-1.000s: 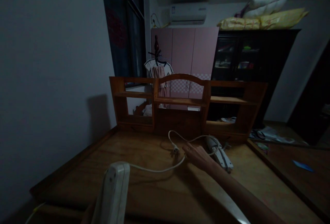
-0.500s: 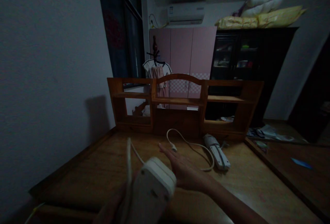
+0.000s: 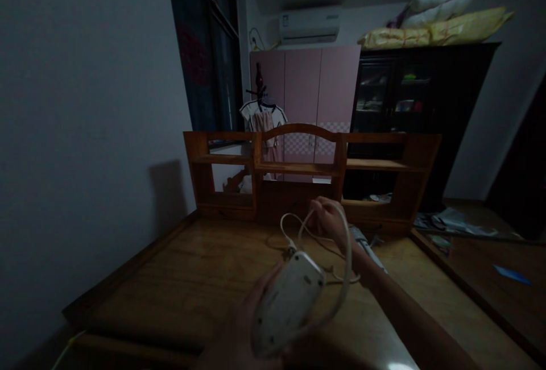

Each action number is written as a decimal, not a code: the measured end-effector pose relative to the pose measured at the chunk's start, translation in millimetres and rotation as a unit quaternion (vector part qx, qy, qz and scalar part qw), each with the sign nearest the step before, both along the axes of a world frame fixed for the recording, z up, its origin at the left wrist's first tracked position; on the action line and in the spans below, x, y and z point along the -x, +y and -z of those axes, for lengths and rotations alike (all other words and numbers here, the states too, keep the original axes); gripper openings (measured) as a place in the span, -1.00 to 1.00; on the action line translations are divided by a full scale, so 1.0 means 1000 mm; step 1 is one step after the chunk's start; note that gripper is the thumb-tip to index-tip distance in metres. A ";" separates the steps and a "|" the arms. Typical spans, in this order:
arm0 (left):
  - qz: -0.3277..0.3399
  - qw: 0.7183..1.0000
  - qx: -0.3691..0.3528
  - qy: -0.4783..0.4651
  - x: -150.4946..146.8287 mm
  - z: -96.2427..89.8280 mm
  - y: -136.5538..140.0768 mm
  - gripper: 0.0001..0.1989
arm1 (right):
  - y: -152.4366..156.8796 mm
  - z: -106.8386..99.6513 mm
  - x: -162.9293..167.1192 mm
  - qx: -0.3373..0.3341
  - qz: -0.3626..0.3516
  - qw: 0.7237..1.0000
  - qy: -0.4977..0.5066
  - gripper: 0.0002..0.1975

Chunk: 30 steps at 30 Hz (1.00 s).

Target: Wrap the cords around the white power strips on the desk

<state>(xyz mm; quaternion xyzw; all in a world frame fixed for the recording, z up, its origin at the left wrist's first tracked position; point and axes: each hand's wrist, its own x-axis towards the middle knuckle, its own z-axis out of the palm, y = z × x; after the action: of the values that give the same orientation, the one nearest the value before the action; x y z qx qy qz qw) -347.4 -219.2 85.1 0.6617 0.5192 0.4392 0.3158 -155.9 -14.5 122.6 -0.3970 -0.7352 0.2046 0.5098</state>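
Observation:
My left hand [image 3: 245, 327] is wrapped round a white power strip [image 3: 290, 302], held tilted above the desk with its screwed underside towards me. From it a pale power cord [image 3: 347, 256] rises in a large loop. Beyond the strip, my right hand [image 3: 327, 221] is raised with its fingers closed on the cord. More cord curls on the wooden desktop [image 3: 191, 270], with a plug [image 3: 291, 244] near the far end of the strip. A second power strip [image 3: 362, 238], white and grey, lies on the desk, partly hidden behind my right forearm.
A wooden shelf unit [image 3: 298, 168] stands along the desk's far edge. The wall [image 3: 106, 131] borders the left side, and a raised wooden edge [image 3: 452, 282] runs along the right. Behind are a pink wardrobe [image 3: 302, 86] and a dark cabinet [image 3: 452, 97].
My right hand has moved up and away from outstretched beside the strip to closed on the cord. The power strip has shifted right and turned, and the cord loop has swung to its right side.

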 end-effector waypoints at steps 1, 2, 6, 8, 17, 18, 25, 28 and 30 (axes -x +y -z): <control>-0.003 1.000 0.004 -0.012 -0.001 0.002 0.015 -0.15 | 0.008 0.001 -0.009 0.015 0.003 0.999 0.038 -0.56; 0.013 0.999 0.012 -0.034 -0.003 0.004 0.031 -0.19 | 0.016 0.004 -0.017 0.030 -0.002 0.997 0.067 -0.54; 0.112 0.969 0.098 -0.195 -0.015 0.019 0.102 -0.35 | 0.034 0.035 -0.043 0.079 -0.024 0.988 0.130 -0.51; 0.104 0.949 0.146 -0.258 -0.021 0.028 0.137 -0.43 | 0.036 0.059 -0.055 0.104 -0.010 0.986 0.128 -0.52; 0.040 0.931 0.140 -0.334 -0.019 0.077 0.225 -0.33 | 0.025 0.136 -0.064 0.110 0.023 0.994 -0.007 -0.57; 0.043 0.927 0.134 -0.349 -0.017 0.083 0.230 -0.33 | 0.024 0.138 -0.062 0.085 0.039 0.995 -0.031 -0.59; 0.081 0.905 0.160 -0.386 -0.005 0.105 0.248 -0.47 | 0.026 0.145 -0.054 0.051 0.095 0.972 -0.210 -0.64; 0.087 0.875 0.220 -0.422 -0.002 0.104 0.249 -0.51 | 0.025 0.148 -0.051 0.063 0.090 0.966 -0.234 -0.61; 0.110 0.852 0.245 -0.449 0.000 0.103 0.249 -0.49 | 0.022 0.148 -0.049 0.067 0.073 0.966 -0.238 -0.61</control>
<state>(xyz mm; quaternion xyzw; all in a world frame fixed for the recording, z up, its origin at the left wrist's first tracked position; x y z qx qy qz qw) -347.5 29.9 -17.9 0.3462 0.3349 0.5094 0.7131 -107.2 7.4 -25.2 -0.5204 -0.7889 0.1148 0.3059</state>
